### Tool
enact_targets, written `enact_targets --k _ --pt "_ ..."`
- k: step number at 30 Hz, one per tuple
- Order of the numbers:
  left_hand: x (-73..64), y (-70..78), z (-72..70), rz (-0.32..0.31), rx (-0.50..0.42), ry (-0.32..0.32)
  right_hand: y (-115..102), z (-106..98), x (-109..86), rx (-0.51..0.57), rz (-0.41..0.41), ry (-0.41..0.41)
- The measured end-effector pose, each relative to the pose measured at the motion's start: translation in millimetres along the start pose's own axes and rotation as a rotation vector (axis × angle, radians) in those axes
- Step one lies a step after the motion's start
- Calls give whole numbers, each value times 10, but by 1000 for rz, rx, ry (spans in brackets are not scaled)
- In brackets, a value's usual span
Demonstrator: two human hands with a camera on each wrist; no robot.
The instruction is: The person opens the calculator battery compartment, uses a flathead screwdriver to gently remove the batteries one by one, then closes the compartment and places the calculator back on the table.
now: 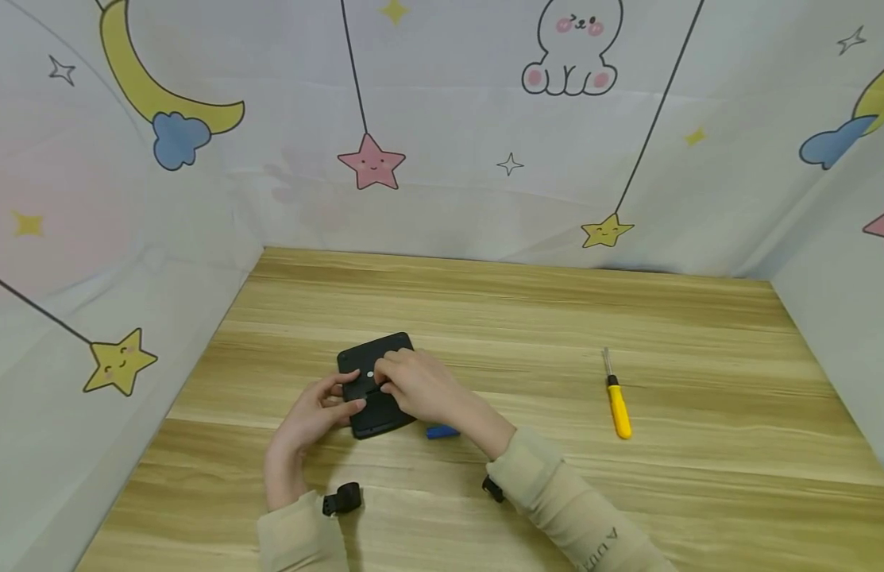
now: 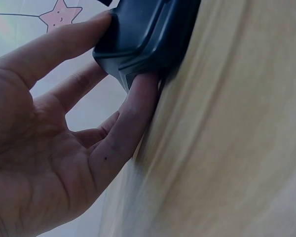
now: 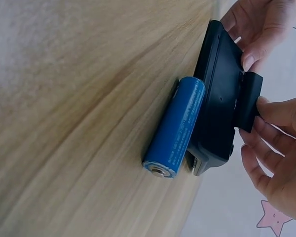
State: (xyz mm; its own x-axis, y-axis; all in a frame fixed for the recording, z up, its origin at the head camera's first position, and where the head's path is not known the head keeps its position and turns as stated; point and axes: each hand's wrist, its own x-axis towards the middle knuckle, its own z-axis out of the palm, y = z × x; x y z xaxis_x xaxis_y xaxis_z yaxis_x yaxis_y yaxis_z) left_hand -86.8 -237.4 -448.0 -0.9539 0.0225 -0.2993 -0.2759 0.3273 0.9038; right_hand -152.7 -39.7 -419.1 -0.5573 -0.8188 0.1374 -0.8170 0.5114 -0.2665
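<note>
A flat black device (image 1: 377, 415), shaped like a desk calculator, lies on the wooden table with its back up. My left hand (image 1: 307, 419) grips its left edge, fingers on top and, in the left wrist view, another finger at the lower side of the black casing (image 2: 130, 34). My right hand (image 1: 422, 387) pinches a small black battery cover (image 3: 249, 101) between thumb and fingers. That cover stands tilted up from the device's back in the right wrist view. Beside the device lies a blue battery (image 3: 175, 128), partly hidden by the right forearm in the head view.
A yellow-handled screwdriver (image 1: 618, 407) lies to the right on the wooden table (image 1: 699, 381). Black wrist cameras (image 1: 344, 499) sit at both cuffs. A white printed cloth (image 1: 449, 214) walls the table at the back and sides.
</note>
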Motion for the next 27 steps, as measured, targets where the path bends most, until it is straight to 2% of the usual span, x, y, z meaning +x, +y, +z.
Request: enact_targets --k 12,27 --pt "2 7 1 -4 12 4 13 28 38 2 32 -35" --pt "-3 15 3 -8 9 5 5 27 52 -101 26 -33"
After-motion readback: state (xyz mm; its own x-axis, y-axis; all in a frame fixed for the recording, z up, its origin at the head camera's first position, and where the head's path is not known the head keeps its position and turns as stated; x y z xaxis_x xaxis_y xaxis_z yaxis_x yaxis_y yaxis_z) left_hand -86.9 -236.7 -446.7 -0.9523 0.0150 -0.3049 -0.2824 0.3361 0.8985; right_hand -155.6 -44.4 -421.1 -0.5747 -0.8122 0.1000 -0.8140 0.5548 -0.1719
